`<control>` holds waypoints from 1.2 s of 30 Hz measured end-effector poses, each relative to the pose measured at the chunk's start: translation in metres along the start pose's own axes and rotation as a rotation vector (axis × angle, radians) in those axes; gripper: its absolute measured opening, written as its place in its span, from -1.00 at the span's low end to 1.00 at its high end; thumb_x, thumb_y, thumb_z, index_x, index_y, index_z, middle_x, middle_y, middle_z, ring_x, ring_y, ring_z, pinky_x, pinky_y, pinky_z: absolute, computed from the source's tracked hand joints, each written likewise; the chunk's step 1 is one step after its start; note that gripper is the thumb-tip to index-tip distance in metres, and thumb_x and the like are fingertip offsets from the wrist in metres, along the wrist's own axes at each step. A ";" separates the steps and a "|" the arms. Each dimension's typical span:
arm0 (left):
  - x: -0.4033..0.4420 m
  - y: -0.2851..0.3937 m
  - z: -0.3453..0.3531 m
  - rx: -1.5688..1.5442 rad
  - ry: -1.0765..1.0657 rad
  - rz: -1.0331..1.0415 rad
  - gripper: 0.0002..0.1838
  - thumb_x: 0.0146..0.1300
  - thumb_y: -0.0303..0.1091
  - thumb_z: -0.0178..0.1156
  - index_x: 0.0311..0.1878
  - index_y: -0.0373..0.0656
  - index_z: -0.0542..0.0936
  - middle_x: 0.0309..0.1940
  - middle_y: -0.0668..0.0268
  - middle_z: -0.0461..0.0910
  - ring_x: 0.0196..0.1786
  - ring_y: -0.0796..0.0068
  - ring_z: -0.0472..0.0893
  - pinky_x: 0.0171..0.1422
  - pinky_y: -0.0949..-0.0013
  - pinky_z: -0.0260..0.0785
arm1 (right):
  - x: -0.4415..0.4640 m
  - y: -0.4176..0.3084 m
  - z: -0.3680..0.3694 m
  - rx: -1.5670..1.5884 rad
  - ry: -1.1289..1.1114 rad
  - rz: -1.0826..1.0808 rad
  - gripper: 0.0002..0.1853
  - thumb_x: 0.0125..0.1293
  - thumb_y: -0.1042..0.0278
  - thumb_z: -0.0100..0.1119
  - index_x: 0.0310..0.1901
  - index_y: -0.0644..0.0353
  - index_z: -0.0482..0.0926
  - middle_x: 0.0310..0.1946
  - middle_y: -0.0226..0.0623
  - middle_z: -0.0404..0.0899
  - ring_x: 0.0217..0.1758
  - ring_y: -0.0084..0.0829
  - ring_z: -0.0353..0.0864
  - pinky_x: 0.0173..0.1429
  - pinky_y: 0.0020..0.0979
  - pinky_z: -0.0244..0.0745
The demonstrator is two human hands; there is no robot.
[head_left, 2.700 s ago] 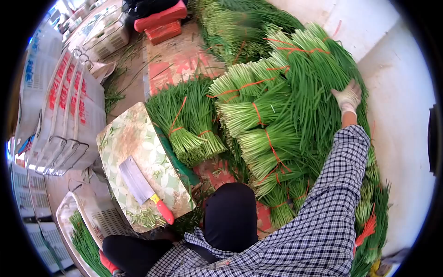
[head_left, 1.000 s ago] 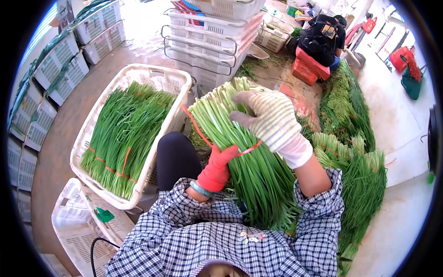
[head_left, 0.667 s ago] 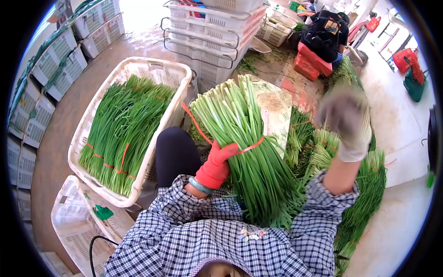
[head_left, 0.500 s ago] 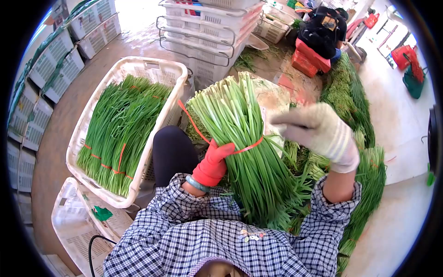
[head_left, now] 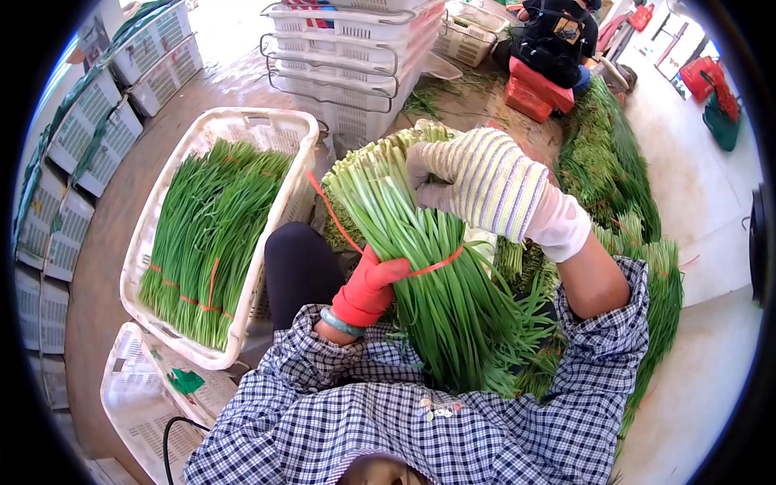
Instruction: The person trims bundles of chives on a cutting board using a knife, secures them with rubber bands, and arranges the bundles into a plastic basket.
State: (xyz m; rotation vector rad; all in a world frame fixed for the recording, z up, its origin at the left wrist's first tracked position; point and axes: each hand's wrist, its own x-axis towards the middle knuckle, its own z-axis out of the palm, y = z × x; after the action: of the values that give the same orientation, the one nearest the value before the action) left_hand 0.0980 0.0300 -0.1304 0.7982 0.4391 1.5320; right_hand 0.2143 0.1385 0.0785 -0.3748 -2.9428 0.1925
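- I see the right hand (head_left: 489, 182), a moment ago off to the side, now back at the stalks of the bundle (head_left: 432, 299).
- Its fingers curl at the upper stalks; whether they pinch any, I can't tell.
- My left hand (head_left: 370, 289) clasps the bundle, thumb beside the red tie (head_left: 437, 266).
- So both hands attend to this bundle, I judge.
- Left of those fingers: the basket (head_left: 305, 133) of greens.

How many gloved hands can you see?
2: the red-gloved left hand holds the green bunch; the striped-gloved right hand is at its pale stalks. Others may be hidden.
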 end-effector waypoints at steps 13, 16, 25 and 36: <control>0.006 0.000 0.005 -0.002 -0.058 0.003 -0.25 0.09 -0.24 0.35 0.36 -0.23 0.34 0.19 0.26 0.54 0.24 0.35 0.51 0.37 0.23 0.28 | 0.008 -0.014 -0.005 -0.145 0.230 0.086 -0.80 0.23 0.25 0.23 -0.23 0.17 0.52 -0.50 -0.10 0.59 -0.37 -0.01 0.63 -0.30 -0.13 0.48; 0.006 0.005 0.013 0.006 -0.060 0.024 -0.27 0.10 -0.28 0.32 0.36 -0.23 0.33 0.19 0.25 0.53 0.23 0.36 0.51 0.37 0.24 0.29 | 0.012 -0.011 -0.009 -0.174 0.163 0.084 -0.78 0.23 0.21 0.22 -0.22 0.16 0.54 -0.50 -0.10 0.60 -0.38 -0.01 0.63 -0.30 -0.09 0.47; 0.002 0.008 0.017 0.044 0.070 0.019 -0.21 0.02 -0.31 0.36 0.35 -0.23 0.28 0.14 0.27 0.54 0.19 0.36 0.52 0.31 0.27 0.34 | -0.010 -0.029 -0.003 0.087 0.240 0.326 -0.72 0.16 0.14 0.37 -0.25 0.17 0.61 -0.55 -0.18 0.60 -0.47 -0.30 0.64 -0.30 -0.33 0.51; 0.002 0.006 0.021 0.005 0.116 0.012 -0.25 0.07 -0.34 0.37 0.33 -0.24 0.28 0.14 0.28 0.51 0.18 0.39 0.51 0.28 0.29 0.35 | -0.012 -0.016 0.041 0.210 0.392 0.483 -0.82 0.18 0.32 0.28 -0.33 0.28 0.59 -0.53 -0.08 0.61 -0.47 -0.21 0.62 -0.33 -0.25 0.48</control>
State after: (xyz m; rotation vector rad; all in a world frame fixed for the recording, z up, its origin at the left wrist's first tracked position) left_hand 0.1085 0.0272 -0.1120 0.7189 0.5248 1.5944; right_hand 0.2143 0.1157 0.0386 -0.9621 -2.3777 0.4274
